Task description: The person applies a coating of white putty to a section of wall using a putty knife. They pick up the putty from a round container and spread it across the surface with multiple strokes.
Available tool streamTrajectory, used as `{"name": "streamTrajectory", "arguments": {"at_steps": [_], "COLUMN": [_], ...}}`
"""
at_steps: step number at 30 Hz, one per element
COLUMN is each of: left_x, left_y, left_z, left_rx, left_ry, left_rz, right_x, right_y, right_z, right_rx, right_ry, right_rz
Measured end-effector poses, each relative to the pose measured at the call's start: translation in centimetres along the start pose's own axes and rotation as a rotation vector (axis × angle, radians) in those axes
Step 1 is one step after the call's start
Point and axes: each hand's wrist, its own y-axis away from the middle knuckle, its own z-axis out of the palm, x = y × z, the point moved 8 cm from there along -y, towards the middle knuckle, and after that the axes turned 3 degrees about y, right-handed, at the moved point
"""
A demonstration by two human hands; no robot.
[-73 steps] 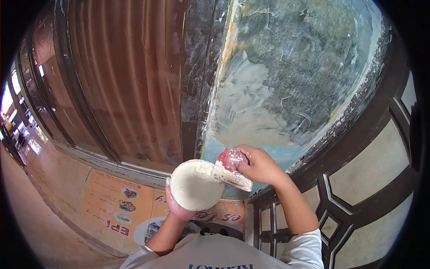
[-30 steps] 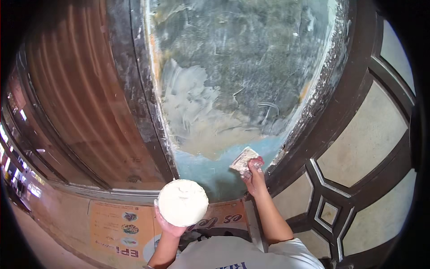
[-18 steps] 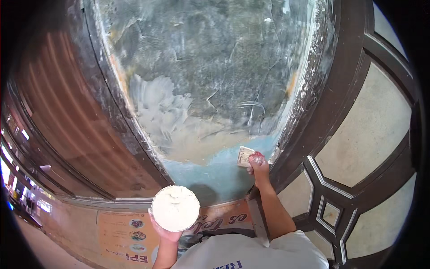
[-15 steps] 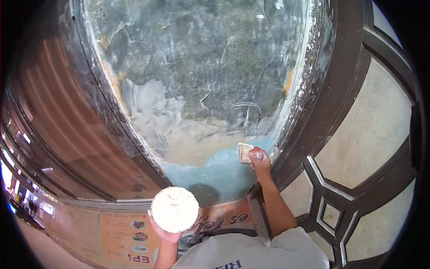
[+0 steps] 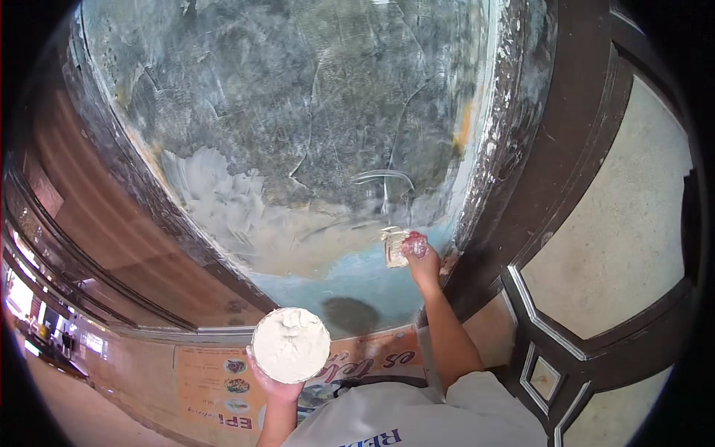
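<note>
My left hand (image 5: 277, 387) grips a round tub (image 5: 291, 345) from below and its left side. Off-white paste with a rough, peaked surface fills the tub to its rim. Out to the right, my right hand (image 5: 418, 249) is closed on a flat, squarish putty knife (image 5: 395, 248) smeared with the same paste; the fingers hide its handle. That blade is at the light blue lower strip of a grey-green wall panel (image 5: 298, 97); whether it touches, I cannot tell. To its left, a whitish, freshly smeared patch (image 5: 223, 195) spreads over the panel.
Dark flaking frame strips (image 5: 514, 112) border the panel. A brown door with pale inset panels (image 5: 614, 223) stands at right, and a brown glossy surface (image 5: 126, 201) at left. An orange printed banner (image 5: 216, 402) lies below, in front of my body.
My right hand and the putty knife have moved slightly up and left. The tub has tipped so its paste surface shows more relief. My view has shifted a little.
</note>
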Motion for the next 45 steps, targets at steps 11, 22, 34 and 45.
{"name": "streamTrajectory", "arguments": {"at_steps": [11,22,34,45], "left_x": [-3.2,-4.2,-4.8,-5.0], "left_y": [0.8,1.5,0.6,0.3], "left_z": [0.3,1.5,1.1,0.9], "left_rx": [-0.045,-0.016,-0.024,-0.040], "left_ry": [-0.186,0.073,-0.041,-0.136], "left_rz": [0.021,-0.024,-0.021,-0.044], "right_x": [2.2,3.1,4.4,-4.3], "right_y": [1.4,2.3,0.6,0.6], "right_z": [1.3,0.0,0.0,-2.1], "right_rx": [-0.164,-0.010,-0.058,-0.034], "right_ry": [-0.409,-0.146,-0.063,0.359], "right_rz": [0.081,0.002,-0.053,-0.299]}}
